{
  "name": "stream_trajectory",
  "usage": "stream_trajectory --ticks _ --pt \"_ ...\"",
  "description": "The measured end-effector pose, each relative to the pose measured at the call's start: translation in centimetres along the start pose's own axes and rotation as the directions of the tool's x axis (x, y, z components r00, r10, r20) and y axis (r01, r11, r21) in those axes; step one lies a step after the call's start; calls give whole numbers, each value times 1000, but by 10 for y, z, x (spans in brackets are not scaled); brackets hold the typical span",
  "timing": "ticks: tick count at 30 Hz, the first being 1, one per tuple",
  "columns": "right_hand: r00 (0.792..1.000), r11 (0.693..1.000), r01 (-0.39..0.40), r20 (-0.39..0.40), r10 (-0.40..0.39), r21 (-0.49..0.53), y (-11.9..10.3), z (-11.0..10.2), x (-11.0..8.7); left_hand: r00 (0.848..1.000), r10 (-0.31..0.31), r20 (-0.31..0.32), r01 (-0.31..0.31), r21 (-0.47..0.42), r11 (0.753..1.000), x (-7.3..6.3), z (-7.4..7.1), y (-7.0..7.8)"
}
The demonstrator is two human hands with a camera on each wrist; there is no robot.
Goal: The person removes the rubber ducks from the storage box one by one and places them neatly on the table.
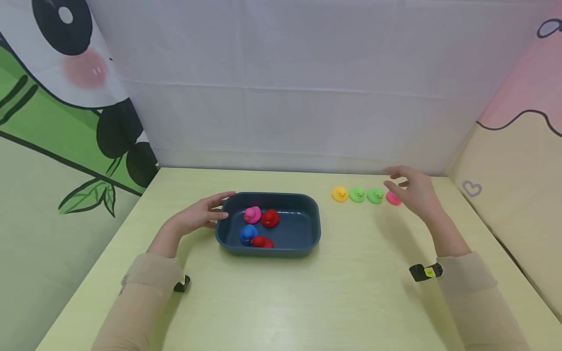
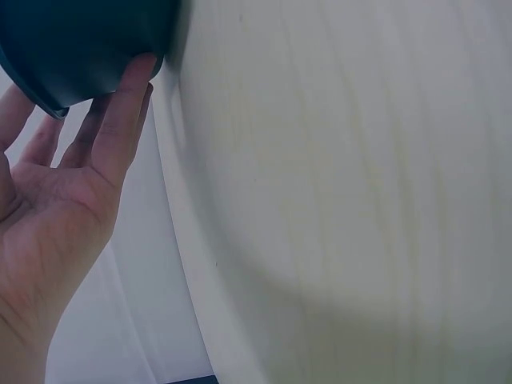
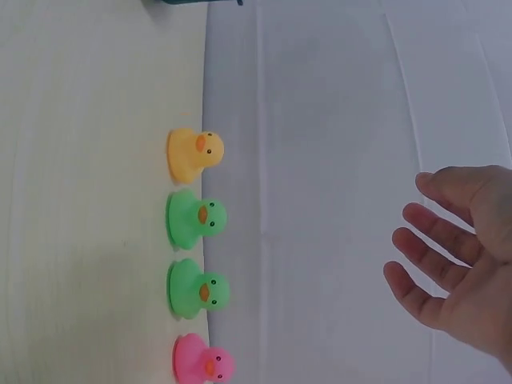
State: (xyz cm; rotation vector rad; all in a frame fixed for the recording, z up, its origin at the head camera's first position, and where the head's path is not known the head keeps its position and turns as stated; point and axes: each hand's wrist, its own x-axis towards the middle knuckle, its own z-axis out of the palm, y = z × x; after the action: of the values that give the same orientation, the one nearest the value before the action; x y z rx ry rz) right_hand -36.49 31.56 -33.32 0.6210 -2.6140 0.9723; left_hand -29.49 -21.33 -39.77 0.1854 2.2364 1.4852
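A dark blue-grey rectangular tray (image 1: 285,252) sits left of the table's middle. At its left end my left hand (image 1: 197,214) holds the wall, with a digit over the rim and other fingers against the outside. Inside the tray lie a pink rubber duck (image 1: 252,215), a red duck (image 1: 270,218), a blue duck (image 1: 248,234) and another red duck (image 1: 262,242), tipped over. My right hand (image 1: 414,191) hovers above a pink duck (image 1: 392,198), partly hiding it in the head view; nothing is in its loosely bent fingers.
Left of that pink duck, a yellow duck (image 1: 339,194) and two green ducks, one (image 1: 357,194) beside the other (image 1: 375,196), stand in a row near the table's back edge. A white cloth (image 1: 285,122) hangs behind the table. Printed panels flank both sides.
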Motion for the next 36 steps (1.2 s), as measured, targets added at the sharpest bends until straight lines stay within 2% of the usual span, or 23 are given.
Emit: stream_trajectory --ticks 8,12,24,36 --pt "998 999 10 -68 -7 37 -38 9 -18 1000 9 26 -8 -13 1000 -8 -2 1" --pt "994 998 47 -101 -43 46 -52 18 -25 999 12 35 -12 -3 1000 -10 -3 -3" --pt "979 976 160 -151 -138 145 -76 48 -25 1000 11 25 -10 -5 1000 -5 -2 -3" --pt "984 951 166 -113 -141 261 -103 81 -24 1000 8 14 -8 -1 1000 -1 -2 -4"
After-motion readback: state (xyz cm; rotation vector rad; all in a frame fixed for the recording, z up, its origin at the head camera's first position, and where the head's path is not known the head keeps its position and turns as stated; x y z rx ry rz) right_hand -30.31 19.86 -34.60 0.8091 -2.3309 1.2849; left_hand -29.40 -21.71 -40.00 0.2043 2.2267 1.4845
